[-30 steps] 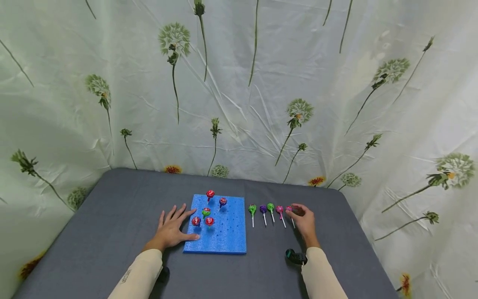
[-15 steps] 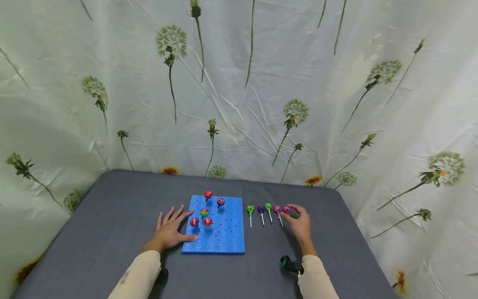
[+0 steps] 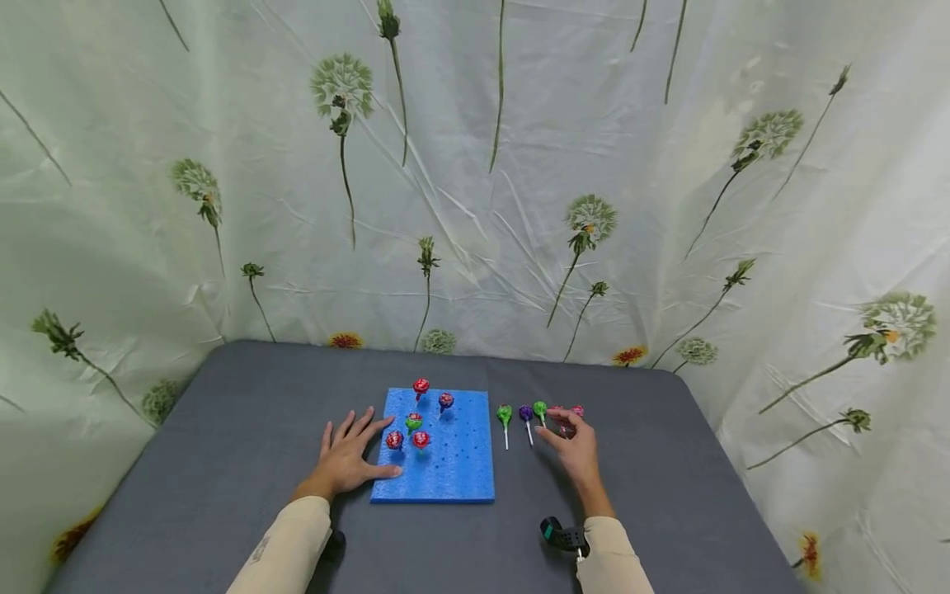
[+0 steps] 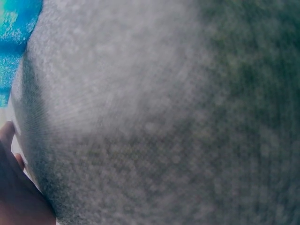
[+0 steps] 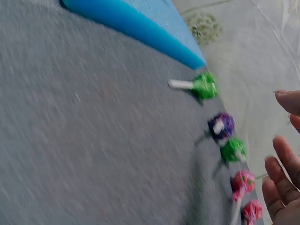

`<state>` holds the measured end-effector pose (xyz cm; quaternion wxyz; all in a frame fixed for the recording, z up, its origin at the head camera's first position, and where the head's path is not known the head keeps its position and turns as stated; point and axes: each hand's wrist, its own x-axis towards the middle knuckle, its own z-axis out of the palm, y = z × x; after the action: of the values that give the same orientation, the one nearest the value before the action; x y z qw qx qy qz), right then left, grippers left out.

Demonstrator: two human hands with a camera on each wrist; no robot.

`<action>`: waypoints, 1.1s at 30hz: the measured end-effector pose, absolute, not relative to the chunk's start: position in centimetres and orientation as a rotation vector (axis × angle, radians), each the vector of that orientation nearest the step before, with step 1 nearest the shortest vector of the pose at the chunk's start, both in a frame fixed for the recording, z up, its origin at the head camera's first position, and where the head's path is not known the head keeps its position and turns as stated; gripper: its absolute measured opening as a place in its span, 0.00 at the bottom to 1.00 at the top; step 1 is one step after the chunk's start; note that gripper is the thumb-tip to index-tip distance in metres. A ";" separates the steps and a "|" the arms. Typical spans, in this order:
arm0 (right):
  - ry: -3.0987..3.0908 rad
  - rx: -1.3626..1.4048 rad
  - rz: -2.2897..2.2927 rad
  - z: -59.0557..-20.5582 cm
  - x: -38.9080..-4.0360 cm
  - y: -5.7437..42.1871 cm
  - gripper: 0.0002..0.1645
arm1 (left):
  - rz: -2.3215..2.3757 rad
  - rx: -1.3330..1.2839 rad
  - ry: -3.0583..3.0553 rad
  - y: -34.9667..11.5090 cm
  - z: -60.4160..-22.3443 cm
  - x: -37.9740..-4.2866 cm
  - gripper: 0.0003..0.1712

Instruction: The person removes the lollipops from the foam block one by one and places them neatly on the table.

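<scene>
My left hand [image 3: 345, 464] lies spread at the left edge of a blue foam board [image 3: 463, 462], thumb and a fingertip on its top. Several wrapped lollipops stand upright in the board, among them a red one [image 3: 420, 386] and a green-and-red one [image 3: 413, 423]. To its right, a row of lollipops lies on the cloth: green [image 5: 205, 86], purple [image 5: 221, 125], another green [image 5: 233, 150] and two pink [image 5: 243, 181]. My right hand [image 3: 579, 454] hovers over the row's right part, fingers apart and holding nothing, fingertips near the second green lollipop. It partly hides the pink ones in the head view.
Grey cloth [image 3: 245, 429] covers the table. A white curtain [image 3: 475, 206] with a dandelion print hangs behind the table's far edge. A black wrist device [image 3: 562, 536] sits at my right wrist. Small holes dot the board's top.
My right hand has moved left along the row, from the outermost pink lollipop to near the second green one. My left hand has stayed on the board.
</scene>
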<state>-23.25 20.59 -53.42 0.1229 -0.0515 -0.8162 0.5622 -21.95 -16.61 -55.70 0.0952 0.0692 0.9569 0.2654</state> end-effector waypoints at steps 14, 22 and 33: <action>-2.377 -0.008 1.761 -52.7 -21.4 16.3 0.19 | 0.772 0.200 2.833 -16.6 -55.6 -21.8 0.59; -2.420 0.118 1.877 -49.9 -19.8 13.2 0.18 | 0.769 0.192 2.822 -16.3 -55.6 -21.9 0.59; -2.413 0.295 2.031 -50.4 -19.8 9.8 0.18 | 0.772 0.176 2.826 -16.5 -56.0 -22.3 0.59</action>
<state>-19.79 9.78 -50.36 -0.0132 0.0931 -0.7616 0.6411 -22.30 -16.47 -55.99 0.1033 0.0597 0.9578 0.2615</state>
